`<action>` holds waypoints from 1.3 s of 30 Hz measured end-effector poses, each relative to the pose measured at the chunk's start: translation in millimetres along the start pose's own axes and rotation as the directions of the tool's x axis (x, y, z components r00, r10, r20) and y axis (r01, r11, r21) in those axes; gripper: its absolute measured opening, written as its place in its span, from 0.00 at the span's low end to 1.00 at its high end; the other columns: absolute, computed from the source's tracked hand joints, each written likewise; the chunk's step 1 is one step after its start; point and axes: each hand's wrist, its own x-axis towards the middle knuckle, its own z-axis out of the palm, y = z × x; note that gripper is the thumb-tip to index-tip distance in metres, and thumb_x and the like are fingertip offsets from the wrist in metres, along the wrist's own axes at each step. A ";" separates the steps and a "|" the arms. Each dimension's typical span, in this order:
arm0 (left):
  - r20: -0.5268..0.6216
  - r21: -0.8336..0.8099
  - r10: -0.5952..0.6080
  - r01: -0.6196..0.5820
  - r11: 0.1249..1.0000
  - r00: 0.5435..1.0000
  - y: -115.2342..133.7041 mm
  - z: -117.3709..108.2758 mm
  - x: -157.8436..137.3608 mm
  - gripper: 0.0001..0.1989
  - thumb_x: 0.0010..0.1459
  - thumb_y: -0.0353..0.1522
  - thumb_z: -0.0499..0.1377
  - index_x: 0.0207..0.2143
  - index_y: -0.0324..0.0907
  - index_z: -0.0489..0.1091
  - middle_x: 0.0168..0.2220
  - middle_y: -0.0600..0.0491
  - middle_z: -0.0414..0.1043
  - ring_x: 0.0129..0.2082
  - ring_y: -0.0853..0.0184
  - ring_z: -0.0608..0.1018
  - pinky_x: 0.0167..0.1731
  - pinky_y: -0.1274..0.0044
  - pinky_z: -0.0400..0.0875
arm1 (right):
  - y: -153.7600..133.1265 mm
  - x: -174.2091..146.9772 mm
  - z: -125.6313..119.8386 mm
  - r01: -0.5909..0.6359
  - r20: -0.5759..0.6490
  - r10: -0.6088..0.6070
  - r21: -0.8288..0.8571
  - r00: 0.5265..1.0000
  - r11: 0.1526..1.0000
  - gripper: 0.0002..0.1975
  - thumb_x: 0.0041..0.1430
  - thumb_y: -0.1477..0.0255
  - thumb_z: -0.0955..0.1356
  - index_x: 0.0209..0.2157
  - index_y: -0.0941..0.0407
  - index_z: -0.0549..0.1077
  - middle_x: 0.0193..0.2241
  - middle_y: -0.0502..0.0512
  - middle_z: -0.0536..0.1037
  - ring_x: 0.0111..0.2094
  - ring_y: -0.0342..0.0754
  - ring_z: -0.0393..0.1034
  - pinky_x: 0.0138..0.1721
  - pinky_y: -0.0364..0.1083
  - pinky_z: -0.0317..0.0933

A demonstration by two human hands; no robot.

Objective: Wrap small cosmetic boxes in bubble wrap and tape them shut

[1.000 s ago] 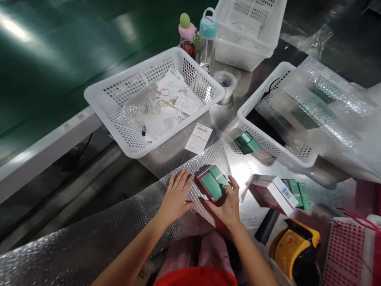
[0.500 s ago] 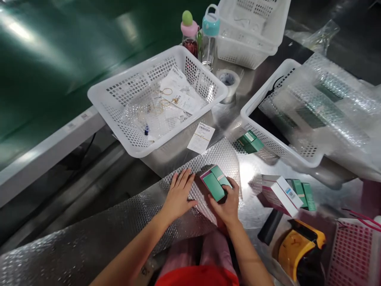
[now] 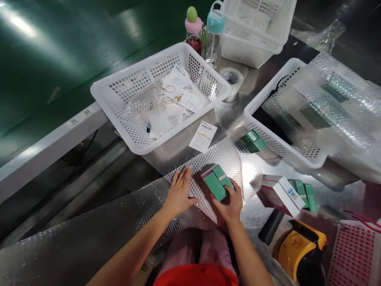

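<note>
A long sheet of bubble wrap runs from the lower left onto the metal table. On its right end sit green boxes, side by side, with a purple and white edge showing at their far left. My right hand grips them from the right, thumb on the near side and fingers over the far end. To their left, my left hand rests on the bubble wrap with its fingers stretched out and holds nothing. A printed slip lies just beyond the wrap.
A white basket holds papers and small bagged items. Another basket carries bubble-wrapped packs. At right are a white-and-purple box, more green boxes and a yellow-and-black tape dispenser. A tape roll and bottles stand farther back.
My left hand's fingers have drawn closer together. My right hand stays on the green boxes, which have hardly moved. The whole view has shifted slightly.
</note>
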 end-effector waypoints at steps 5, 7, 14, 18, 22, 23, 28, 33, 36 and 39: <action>-0.010 0.001 0.025 -0.025 1.000 1.000 1.6 -1.7 2.5 0.69 0.48 0.34 0.72 0.71 0.45 0.19 0.71 0.34 0.52 0.72 0.48 0.56 0.70 0.50 0.46 | -15.4 -2.1 6.3 -0.031 0.023 0.031 -0.010 0.999 0.999 0.22 0.57 0.63 0.74 0.49 0.51 0.66 0.52 0.63 0.74 0.52 0.59 0.74 0.46 0.58 0.74; -0.006 0.006 0.030 -0.030 1.000 1.000 1.7 -1.9 3.4 0.68 0.48 0.34 0.72 0.71 0.44 0.19 0.71 0.34 0.52 0.72 0.47 0.55 0.70 0.50 0.47 | -18.5 -3.8 9.4 -0.036 0.036 0.037 -0.020 0.999 0.999 0.21 0.57 0.63 0.74 0.49 0.51 0.66 0.52 0.64 0.73 0.52 0.59 0.74 0.46 0.58 0.74; 0.007 0.015 0.046 -0.046 0.999 0.999 -0.9 -1.6 4.2 0.68 0.49 0.36 0.72 0.72 0.44 0.21 0.71 0.34 0.51 0.72 0.46 0.56 0.70 0.48 0.47 | -19.2 -8.9 15.4 -0.045 0.040 0.047 -0.049 0.998 0.998 0.22 0.57 0.64 0.73 0.50 0.51 0.64 0.54 0.65 0.72 0.53 0.60 0.72 0.47 0.59 0.73; -0.015 -0.021 0.066 -0.066 0.998 0.998 1.7 -7.1 1.8 0.59 0.52 0.34 0.68 0.72 0.44 0.28 0.72 0.36 0.50 0.72 0.47 0.54 0.70 0.47 0.47 | -23.9 -7.1 10.7 -0.076 0.055 0.077 -0.021 0.996 0.997 0.25 0.56 0.59 0.74 0.50 0.52 0.64 0.56 0.67 0.68 0.56 0.62 0.69 0.50 0.62 0.71; -0.135 -0.201 -0.001 -0.026 0.979 0.991 20.1 -13.5 -6.3 0.40 0.58 0.30 0.60 0.70 0.45 0.48 0.72 0.39 0.51 0.72 0.49 0.55 0.68 0.52 0.55 | -31.6 -0.5 0.8 -0.129 0.076 0.127 0.025 0.989 0.991 0.29 0.55 0.54 0.74 0.50 0.53 0.64 0.60 0.70 0.64 0.61 0.65 0.63 0.55 0.67 0.66; -0.168 -0.295 -0.071 0.019 0.955 0.983 27.2 -13.7 -8.4 0.34 0.59 0.31 0.58 0.68 0.44 0.53 0.70 0.39 0.55 0.70 0.50 0.60 0.66 0.54 0.60 | -33.2 1.8 -1.0 -0.128 0.068 0.126 0.031 0.990 0.991 0.27 0.56 0.56 0.73 0.50 0.53 0.63 0.59 0.69 0.65 0.61 0.65 0.63 0.56 0.67 0.66; -0.015 -0.810 -0.495 0.279 0.515 0.869 64.6 -6.9 -9.3 0.25 0.59 0.39 0.58 0.58 0.43 0.63 0.55 0.41 0.70 0.46 0.60 0.78 0.48 0.65 0.77 | -36.9 7.1 -1.5 -0.103 0.055 0.100 0.057 0.994 0.993 0.16 0.60 0.64 0.71 0.47 0.53 0.66 0.53 0.64 0.71 0.55 0.59 0.69 0.52 0.60 0.68; 0.138 -0.919 -0.636 0.338 0.204 0.759 83.4 -3.7 1.4 0.34 0.52 0.47 0.64 0.57 0.44 0.61 0.55 0.43 0.69 0.45 0.60 0.78 0.46 0.67 0.76 | -39.1 3.3 -2.6 -0.125 0.041 0.121 0.090 0.992 0.988 0.16 0.60 0.65 0.70 0.47 0.53 0.67 0.53 0.64 0.72 0.54 0.58 0.69 0.50 0.59 0.68; 0.134 -0.919 -0.666 0.343 0.193 0.734 84.6 -3.3 3.9 0.36 0.48 0.49 0.66 0.55 0.43 0.62 0.55 0.43 0.70 0.46 0.60 0.77 0.46 0.68 0.75 | -39.1 18.5 -15.6 -0.113 0.014 0.112 0.104 0.994 0.988 0.20 0.62 0.61 0.69 0.51 0.54 0.65 0.57 0.67 0.68 0.57 0.60 0.67 0.52 0.60 0.67; 0.158 -0.930 -0.657 0.335 0.152 0.737 84.0 -3.1 2.5 0.37 0.48 0.50 0.67 0.55 0.43 0.62 0.54 0.44 0.70 0.42 0.62 0.77 0.41 0.69 0.77 | -32.1 55.0 -33.8 -0.081 -0.084 0.070 -0.132 0.994 0.988 0.18 0.64 0.65 0.66 0.53 0.55 0.65 0.61 0.68 0.66 0.65 0.64 0.58 0.59 0.65 0.60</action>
